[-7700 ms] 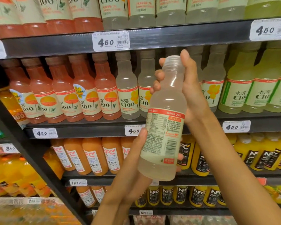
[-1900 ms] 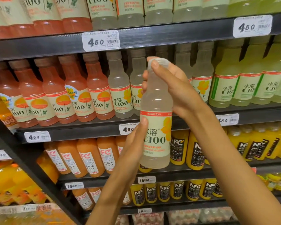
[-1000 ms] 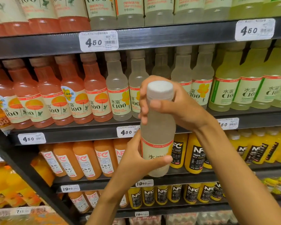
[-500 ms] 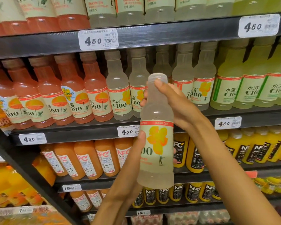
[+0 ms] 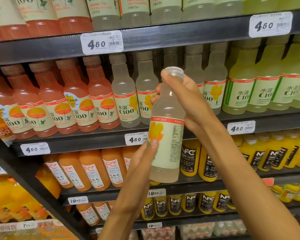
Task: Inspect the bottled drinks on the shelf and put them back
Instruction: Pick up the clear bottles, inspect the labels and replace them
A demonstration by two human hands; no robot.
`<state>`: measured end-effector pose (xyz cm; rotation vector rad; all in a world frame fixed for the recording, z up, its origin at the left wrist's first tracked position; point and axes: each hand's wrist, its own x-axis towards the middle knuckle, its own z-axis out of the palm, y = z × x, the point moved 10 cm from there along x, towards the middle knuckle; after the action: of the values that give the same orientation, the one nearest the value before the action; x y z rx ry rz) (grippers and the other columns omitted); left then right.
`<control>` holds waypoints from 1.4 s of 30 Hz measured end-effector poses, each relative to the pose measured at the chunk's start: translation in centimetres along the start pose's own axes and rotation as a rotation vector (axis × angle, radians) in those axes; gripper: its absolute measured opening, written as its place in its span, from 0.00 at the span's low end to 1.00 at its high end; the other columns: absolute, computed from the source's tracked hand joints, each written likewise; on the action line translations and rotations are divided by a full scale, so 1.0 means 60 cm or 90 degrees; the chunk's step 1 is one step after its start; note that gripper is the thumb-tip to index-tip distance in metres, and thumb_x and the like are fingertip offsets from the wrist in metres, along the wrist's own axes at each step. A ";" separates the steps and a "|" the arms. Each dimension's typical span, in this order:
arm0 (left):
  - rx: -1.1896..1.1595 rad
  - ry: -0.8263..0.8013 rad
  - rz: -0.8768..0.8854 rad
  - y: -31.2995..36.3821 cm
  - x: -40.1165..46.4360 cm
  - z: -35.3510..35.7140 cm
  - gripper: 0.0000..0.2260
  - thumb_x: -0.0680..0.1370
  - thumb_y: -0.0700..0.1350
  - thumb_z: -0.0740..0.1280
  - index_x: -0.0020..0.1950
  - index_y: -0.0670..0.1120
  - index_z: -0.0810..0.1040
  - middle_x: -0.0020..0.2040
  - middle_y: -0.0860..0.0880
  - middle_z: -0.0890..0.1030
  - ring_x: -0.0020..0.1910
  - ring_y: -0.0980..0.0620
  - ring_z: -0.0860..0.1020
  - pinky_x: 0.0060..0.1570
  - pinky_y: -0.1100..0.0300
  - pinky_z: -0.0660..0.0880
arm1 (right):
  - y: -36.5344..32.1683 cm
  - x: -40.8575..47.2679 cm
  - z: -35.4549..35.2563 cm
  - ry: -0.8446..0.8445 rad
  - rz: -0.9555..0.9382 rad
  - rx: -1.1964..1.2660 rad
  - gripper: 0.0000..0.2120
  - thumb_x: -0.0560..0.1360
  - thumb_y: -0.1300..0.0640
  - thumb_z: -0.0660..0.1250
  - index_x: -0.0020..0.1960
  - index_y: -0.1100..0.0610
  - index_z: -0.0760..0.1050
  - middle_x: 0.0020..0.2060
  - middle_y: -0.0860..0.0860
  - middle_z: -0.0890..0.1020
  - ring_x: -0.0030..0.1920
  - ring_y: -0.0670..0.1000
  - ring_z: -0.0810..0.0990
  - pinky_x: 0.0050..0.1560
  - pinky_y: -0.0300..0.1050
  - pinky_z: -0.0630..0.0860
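I hold a pale, cloudy C100 bottle [image 5: 166, 135] upright in front of the shelf. Its cream label shows a yellow flower at the left and small print at the right. My right hand [image 5: 189, 101] wraps the neck and cap from the right. My left hand [image 5: 142, 163] grips the lower label from the left, thumb on the front. Behind it, on the middle shelf [image 5: 93, 141], stand matching pale bottles [image 5: 125, 101], with a gap in the front row behind my right hand.
Pink C100 bottles [image 5: 68, 101] fill the shelf's left, yellow-green ones [image 5: 267, 84] its right. The shelf above [image 5: 180, 37] hangs low over the caps. Orange NFC bottles [image 5: 93, 170] and yellow ones [image 5: 275, 153] sit below. A dark upright [image 5: 24, 170] slants at left.
The bottle has turned in my hands: the flower has moved to the label's left and the printed panel shows at the right. My right hand stays on the neck.
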<state>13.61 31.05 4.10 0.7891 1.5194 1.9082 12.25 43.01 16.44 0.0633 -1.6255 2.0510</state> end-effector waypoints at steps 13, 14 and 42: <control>-0.636 -0.234 -0.181 0.027 -0.029 0.111 0.31 0.76 0.57 0.64 0.69 0.34 0.68 0.52 0.36 0.78 0.44 0.42 0.80 0.45 0.53 0.78 | 0.064 -0.001 0.024 -0.051 0.192 0.225 0.12 0.78 0.49 0.64 0.51 0.59 0.74 0.34 0.52 0.83 0.37 0.49 0.83 0.43 0.45 0.81; -0.656 -0.225 -0.192 0.026 -0.031 0.111 0.31 0.75 0.56 0.65 0.69 0.34 0.69 0.52 0.35 0.78 0.44 0.41 0.81 0.45 0.51 0.78 | 0.071 -0.001 0.022 -0.047 0.212 0.220 0.13 0.78 0.49 0.64 0.50 0.59 0.74 0.34 0.52 0.83 0.37 0.49 0.82 0.44 0.44 0.80; 0.022 -0.152 -0.009 -0.005 0.018 0.049 0.36 0.60 0.66 0.76 0.63 0.54 0.72 0.58 0.51 0.83 0.59 0.52 0.80 0.56 0.59 0.77 | -0.010 -0.018 0.053 -0.296 -0.017 0.217 0.24 0.68 0.44 0.73 0.56 0.56 0.72 0.37 0.50 0.80 0.36 0.48 0.81 0.42 0.43 0.78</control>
<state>15.09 33.78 4.44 0.9808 1.4092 1.7135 12.58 39.79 17.50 0.7242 -1.4840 2.3942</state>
